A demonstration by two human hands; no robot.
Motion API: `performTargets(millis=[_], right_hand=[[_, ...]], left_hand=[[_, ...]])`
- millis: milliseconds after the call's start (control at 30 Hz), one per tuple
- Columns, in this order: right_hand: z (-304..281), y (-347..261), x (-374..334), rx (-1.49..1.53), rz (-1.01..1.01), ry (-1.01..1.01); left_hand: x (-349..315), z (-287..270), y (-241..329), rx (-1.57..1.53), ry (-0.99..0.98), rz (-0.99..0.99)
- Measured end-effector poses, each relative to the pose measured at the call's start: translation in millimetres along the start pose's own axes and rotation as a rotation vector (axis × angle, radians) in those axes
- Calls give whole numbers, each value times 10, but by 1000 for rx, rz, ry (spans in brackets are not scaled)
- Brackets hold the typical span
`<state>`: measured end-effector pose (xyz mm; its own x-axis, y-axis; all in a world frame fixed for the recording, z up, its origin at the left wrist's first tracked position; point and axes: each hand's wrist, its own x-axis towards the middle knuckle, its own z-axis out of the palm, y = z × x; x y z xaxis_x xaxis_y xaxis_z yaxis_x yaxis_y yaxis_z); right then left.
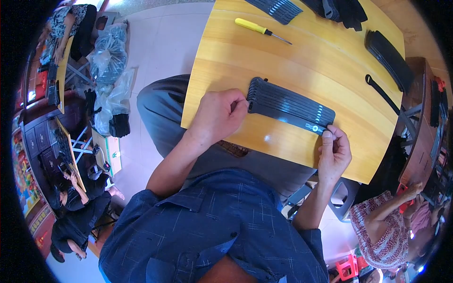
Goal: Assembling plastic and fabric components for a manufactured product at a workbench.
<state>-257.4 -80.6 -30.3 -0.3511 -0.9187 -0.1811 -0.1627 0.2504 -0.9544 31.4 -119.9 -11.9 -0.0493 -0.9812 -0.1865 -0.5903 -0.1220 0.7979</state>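
Observation:
A row of overlapping black straps (290,104), likely hook-and-loop cable ties, lies fanned on the yellow wooden table (212,61). Their slotted ends are stacked at the left and their plain ends at the right. My left hand (220,115) is closed, its thumb and forefinger pinched at the slotted end of the nearest strap; the fingertips partly hide what they grip. With thumb and fingers, my right hand (334,148) pinches the other end of that nearest strap, beside a white printed mark.
Beyond the row lies a yellow-handled screwdriver (257,27). More strap bundles (388,59) and a single loose strap (382,94) lie at the right, others along the far edge. Plastic bags (108,59) stand on the floor at left. Other people (82,221) sit at both sides.

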Motion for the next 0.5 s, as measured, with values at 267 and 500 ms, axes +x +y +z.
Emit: performTargets(millis=[267, 500], right_hand=[[17, -29, 8, 15, -1, -4], [15, 4, 7, 58, -25, 14]], left_hand=[[7, 6, 19, 16, 12, 2], [22, 38, 7, 56, 28, 35]])
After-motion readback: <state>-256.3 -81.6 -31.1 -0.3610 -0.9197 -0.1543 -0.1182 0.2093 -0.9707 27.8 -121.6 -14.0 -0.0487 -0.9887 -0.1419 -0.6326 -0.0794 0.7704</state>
